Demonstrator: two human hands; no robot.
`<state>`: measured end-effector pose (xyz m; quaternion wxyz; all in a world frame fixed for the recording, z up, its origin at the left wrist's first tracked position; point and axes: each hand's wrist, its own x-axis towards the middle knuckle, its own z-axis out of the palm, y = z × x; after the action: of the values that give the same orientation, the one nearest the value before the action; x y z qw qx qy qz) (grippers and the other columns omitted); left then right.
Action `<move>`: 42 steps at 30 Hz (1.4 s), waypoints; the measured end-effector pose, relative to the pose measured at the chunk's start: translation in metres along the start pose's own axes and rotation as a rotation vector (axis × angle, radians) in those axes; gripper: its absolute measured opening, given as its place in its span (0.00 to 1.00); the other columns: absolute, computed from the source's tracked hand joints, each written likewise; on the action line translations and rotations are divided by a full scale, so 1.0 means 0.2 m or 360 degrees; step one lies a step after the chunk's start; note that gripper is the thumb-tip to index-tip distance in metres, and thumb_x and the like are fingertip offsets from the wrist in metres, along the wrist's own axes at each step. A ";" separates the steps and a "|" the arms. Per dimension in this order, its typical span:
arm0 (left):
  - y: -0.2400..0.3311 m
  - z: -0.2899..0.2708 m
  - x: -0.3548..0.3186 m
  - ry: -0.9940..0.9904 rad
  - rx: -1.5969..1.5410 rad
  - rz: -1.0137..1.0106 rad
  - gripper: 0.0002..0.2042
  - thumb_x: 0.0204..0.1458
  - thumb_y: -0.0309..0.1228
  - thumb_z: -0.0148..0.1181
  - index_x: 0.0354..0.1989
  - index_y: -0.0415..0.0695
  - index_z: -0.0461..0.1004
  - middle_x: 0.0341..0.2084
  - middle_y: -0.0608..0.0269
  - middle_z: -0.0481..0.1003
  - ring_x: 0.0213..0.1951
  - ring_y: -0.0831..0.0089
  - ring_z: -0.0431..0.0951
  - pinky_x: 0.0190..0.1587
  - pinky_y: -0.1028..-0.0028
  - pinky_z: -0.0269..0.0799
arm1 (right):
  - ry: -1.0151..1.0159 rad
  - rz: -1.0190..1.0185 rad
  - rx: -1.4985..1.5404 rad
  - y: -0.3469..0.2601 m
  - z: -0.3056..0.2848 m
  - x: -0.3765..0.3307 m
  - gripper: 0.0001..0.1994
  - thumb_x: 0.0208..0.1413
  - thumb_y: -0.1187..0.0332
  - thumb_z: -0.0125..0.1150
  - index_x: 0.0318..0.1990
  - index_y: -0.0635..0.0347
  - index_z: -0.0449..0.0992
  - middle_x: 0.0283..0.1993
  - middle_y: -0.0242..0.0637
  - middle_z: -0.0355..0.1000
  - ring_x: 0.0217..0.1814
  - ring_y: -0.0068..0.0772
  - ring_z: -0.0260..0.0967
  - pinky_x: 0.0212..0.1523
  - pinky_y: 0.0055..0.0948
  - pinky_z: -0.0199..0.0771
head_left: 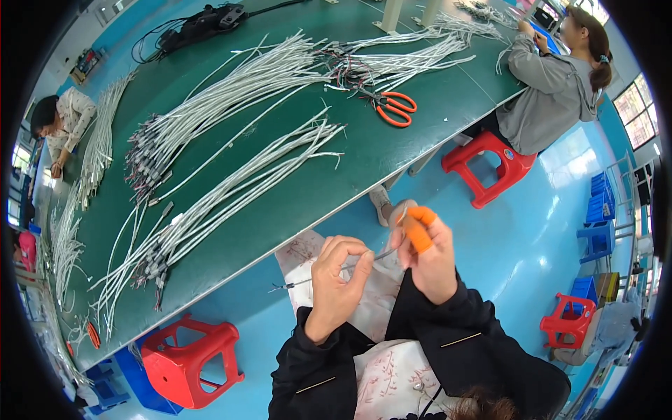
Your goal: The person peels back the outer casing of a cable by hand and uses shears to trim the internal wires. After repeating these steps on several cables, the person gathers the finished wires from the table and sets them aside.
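Off the near edge of the green bench (pixel 392 150), over the person's lap, both hands work on a single grey cable (pixel 329 271). The left hand (pixel 337 278) has its fingers curled shut around the cable's middle, pinching it between thumb and forefinger, with a short length ending in small bare wires sticking out to the left. The right hand (pixel 428 253) is closed on the cable's other end and on an orange-handled tool (pixel 418 227); what kind of tool it is, and whether it is biting the cable, cannot be told.

On the bench lie many more cables. A long fanned bundle (pixel 210 210) runs from the near left edge towards the middle, its connector ends (pixel 155 262) gathered near the edge. A second, bigger bundle (pixel 231 91) lies beyond it, and a third (pixel 413 49) reaches to the far right corner, with orange scissors (pixel 393 107) just beside it. Judging from this, one cable is in hand and a large stock lies on the bench; which of those are finished cannot be told, so the work looks far from over.

Another person in grey (pixel 546 91) sits at the right edge on a red stool (pixel 490 166); a third person (pixel 63 119) sits at the left end. A second red stool (pixel 185 360) stands below the near edge.
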<state>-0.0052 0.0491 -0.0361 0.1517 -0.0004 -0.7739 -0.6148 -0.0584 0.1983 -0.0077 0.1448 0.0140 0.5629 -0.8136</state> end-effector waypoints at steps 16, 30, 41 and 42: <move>-0.11 -0.02 0.02 -0.0564 0.0116 -0.0517 0.07 0.56 0.24 0.51 0.37 0.34 0.74 0.21 0.62 0.74 0.27 0.76 0.74 0.32 0.78 0.69 | 0.0197 -0.0345 0.0305 -0.28 -0.33 0.43 0.09 0.61 0.68 0.50 0.42 0.65 0.71 0.26 0.34 0.70 0.15 0.13 0.53 0.18 0.14 0.52; 0.03 0.09 0.13 -0.0390 0.0262 -0.0539 0.09 0.54 0.27 0.58 0.42 0.38 0.74 0.30 0.56 0.77 0.32 0.70 0.75 0.35 0.74 0.70 | 0.0566 -0.0761 0.0220 -0.52 -0.64 1.02 0.06 0.57 0.73 0.52 0.37 0.67 0.71 0.27 0.35 0.71 0.15 0.13 0.54 0.14 0.16 0.48; 0.23 0.31 0.50 -0.0103 0.1073 0.0186 0.09 0.52 0.23 0.56 0.42 0.36 0.73 0.38 0.53 0.74 0.38 0.61 0.75 0.41 0.68 0.70 | 0.0614 -0.0832 0.0493 -0.76 -0.82 1.58 0.05 0.57 0.75 0.51 0.36 0.68 0.70 0.26 0.36 0.70 0.14 0.15 0.54 0.12 0.18 0.48; 0.19 0.33 0.55 -0.0074 0.1167 0.0305 0.11 0.51 0.21 0.55 0.44 0.35 0.71 0.40 0.52 0.73 0.39 0.62 0.74 0.41 0.68 0.70 | 0.0624 -0.0845 0.0549 -0.80 -0.84 1.62 0.05 0.57 0.75 0.51 0.37 0.68 0.70 0.26 0.37 0.70 0.14 0.15 0.54 0.12 0.18 0.48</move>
<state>-0.1189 0.1010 0.0126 0.1809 -0.0324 -0.9422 -0.2800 -0.4328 0.3341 0.0160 -0.1863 0.0474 0.4186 -0.8876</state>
